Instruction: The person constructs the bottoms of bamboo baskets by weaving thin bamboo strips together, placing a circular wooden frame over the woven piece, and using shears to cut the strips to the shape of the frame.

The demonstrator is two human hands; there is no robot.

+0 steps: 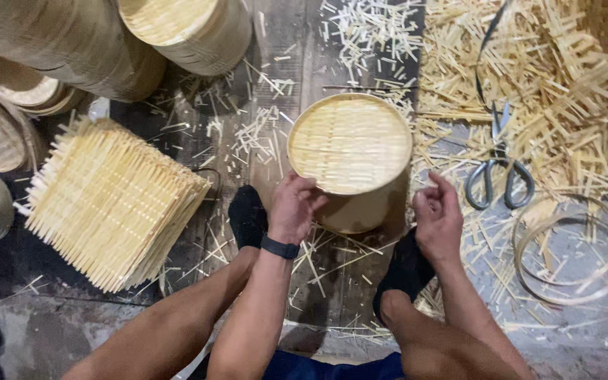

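Observation:
A round bamboo steamer basket with a woven slat top stands on the floor between my feet in black socks. My left hand, with a black band on the wrist, grips the basket's near left rim. My right hand hovers just right of the basket, fingers curled and apart, holding nothing.
A stack of square woven bamboo mats lies at left. Stacks of finished round baskets fill the upper left. Scissors and thin bamboo hoops lie at right among a heap of bamboo offcuts.

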